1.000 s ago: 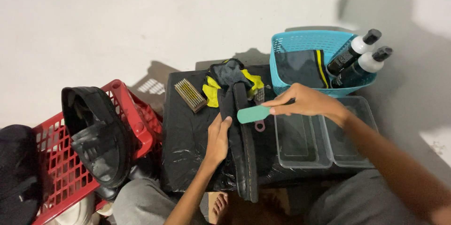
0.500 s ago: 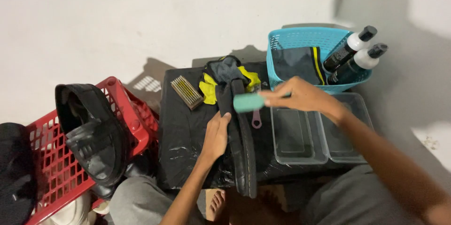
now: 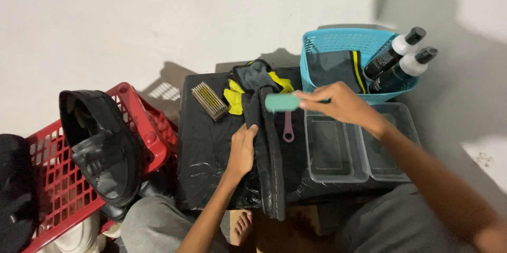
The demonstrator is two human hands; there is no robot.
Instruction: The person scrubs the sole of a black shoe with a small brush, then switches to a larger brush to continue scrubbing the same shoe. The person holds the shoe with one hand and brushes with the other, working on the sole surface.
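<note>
A black shoe [image 3: 270,163] stands on its side edge on a black plastic-covered surface [image 3: 206,147], sole rim facing up. My left hand [image 3: 242,151] presses flat against its left side and holds it steady. My right hand [image 3: 338,106] grips a green brush [image 3: 281,102] and holds it over the far end of the shoe. A pink-handled brush [image 3: 288,129] lies just right of the shoe. A yellow and grey cloth [image 3: 254,86] is bunched at the shoe's far end.
A wooden brush [image 3: 209,101] lies at the back left. Two clear plastic tubs [image 3: 359,147] sit on the right. Behind them a blue basket [image 3: 348,47] holds a dark cloth and two bottles [image 3: 401,63]. On the left, a red crate [image 3: 58,179] carries another black shoe [image 3: 100,147].
My right hand has carried the green brush up along the shoe, from near its middle toward its far end. My left hand has stayed on the shoe's side.
</note>
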